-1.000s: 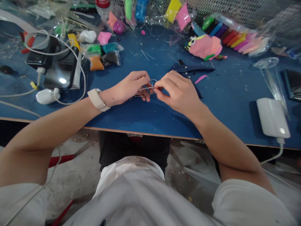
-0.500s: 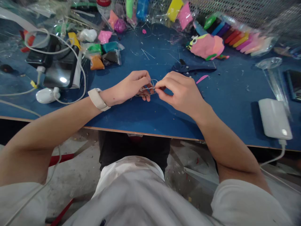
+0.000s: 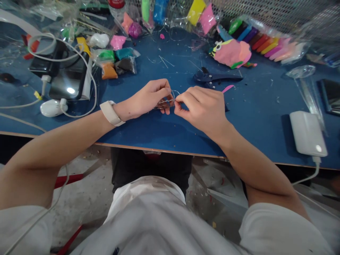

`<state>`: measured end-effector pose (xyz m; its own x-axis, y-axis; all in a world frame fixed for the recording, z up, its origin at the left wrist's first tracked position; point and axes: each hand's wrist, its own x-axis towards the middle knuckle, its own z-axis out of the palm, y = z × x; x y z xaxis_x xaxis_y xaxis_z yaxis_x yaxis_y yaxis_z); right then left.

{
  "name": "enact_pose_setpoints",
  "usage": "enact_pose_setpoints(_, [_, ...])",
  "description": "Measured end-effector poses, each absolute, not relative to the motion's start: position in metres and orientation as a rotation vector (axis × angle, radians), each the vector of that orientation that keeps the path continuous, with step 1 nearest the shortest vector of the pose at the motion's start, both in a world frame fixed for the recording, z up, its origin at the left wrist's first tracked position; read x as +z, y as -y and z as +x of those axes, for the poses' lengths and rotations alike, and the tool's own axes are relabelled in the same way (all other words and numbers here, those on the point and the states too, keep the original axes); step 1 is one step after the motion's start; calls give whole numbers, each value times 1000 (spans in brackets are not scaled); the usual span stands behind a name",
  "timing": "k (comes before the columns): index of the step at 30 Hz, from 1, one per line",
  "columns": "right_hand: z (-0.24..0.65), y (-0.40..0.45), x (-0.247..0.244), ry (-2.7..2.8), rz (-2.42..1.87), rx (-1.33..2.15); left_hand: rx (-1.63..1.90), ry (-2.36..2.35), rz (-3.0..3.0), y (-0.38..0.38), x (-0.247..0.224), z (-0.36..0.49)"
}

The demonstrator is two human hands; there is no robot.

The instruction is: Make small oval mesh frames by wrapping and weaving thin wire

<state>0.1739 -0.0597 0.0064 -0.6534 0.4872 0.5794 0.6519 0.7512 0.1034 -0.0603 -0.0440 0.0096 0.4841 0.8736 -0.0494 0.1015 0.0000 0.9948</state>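
Note:
A small frame of thin wire is held above the blue table by my left hand, whose fingers curl around its far side. At the frame's right end, my right hand pinches the wire between thumb and index finger. A thin wire loop rises between the two hands. My left fingertips are partly hidden behind the wire. Just beyond my right hand lie dark-handled pliers and a thin pink piece.
Bagged clay and a black power bank with cables lie at left. A pink clay fish and a row of coloured clay sticks are at the back right. A white charger sits at right.
My right hand has turned slightly and its knuckles sit a little lower, still pinching at the wire's right end. My left hand has hardly moved.

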Motion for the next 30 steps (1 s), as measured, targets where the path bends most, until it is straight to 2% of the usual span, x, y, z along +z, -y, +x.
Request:
enact_pose_setpoints(11, [176,55,-5,2329,-827,-336,811,-850,1462,44,9,-62])
enact_pose_setpoints(20, [169,56,4,2048,-707,-15,855,-889,1395,45,14,-61])
enact_pose_setpoints(30, [173,53,-7,2131,-795,14,892,-831,1379,46,10,-61])
